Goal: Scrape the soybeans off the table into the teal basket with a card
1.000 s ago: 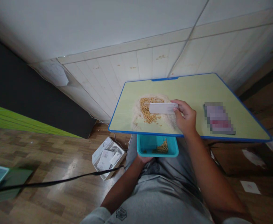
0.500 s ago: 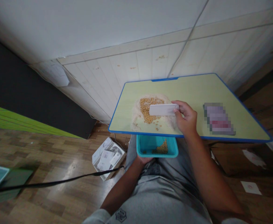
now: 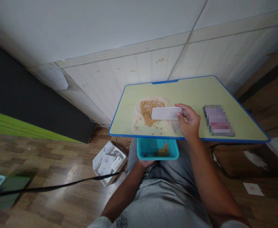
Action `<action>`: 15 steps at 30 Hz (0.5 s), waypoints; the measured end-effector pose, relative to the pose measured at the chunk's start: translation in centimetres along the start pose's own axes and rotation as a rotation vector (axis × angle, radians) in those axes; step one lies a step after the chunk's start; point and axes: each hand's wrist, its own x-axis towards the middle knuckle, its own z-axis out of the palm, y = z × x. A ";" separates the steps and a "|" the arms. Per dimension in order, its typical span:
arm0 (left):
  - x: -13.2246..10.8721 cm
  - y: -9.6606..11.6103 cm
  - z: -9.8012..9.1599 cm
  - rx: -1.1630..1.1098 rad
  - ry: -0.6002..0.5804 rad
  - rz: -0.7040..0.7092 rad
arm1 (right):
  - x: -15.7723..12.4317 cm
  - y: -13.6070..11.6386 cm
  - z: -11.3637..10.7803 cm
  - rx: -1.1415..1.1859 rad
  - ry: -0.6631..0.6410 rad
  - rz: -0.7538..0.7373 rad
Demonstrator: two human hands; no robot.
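In my right hand point(image 3: 189, 122) is a flat white rectangular plate point(image 3: 164, 113), pinched by its right end between thumb and fingers. The plate reaches over a pile of soybeans point(image 3: 146, 110), hiding part of it. Fine pale grains point(image 3: 137, 117), resembling rice, surround the beans on the table point(image 3: 191, 91). Below the front edge, my left hand point(image 3: 146, 163) supports a turquoise plastic basin point(image 3: 141, 156) from underneath; its fingers are mostly hidden. Soybeans point(image 3: 164, 150) lie heaped in the basin's right half. A few stray beans sit near the table's front edge.
A phone point(image 3: 218, 120), blurred out, lies on the right of the blue-edged table. On the floor at left stands an open white box point(image 3: 109, 163) of papers and small items. A black strap point(image 3: 58, 186) crosses the lower left. The wall point(image 3: 119, 72) borders the table's far side.
The view has shifted slightly, moving the table left in the picture. A few stray beans appear closer to the front edge. Both hands keep their holds, with the plate almost still.
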 end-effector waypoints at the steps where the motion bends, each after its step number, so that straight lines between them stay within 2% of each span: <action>1: 0.0 0.0 0.0 0.001 -0.007 0.003 | -0.3 -0.2 -0.1 -0.003 0.010 0.005; 9: 0.4 -0.3 -0.6 0.020 0.025 -0.019 | -2.9 -2.0 -1.0 -0.015 0.168 0.069; 15: 0.7 -0.4 -0.9 0.018 -0.010 0.010 | -3.4 -4.1 -1.6 -0.109 0.149 0.041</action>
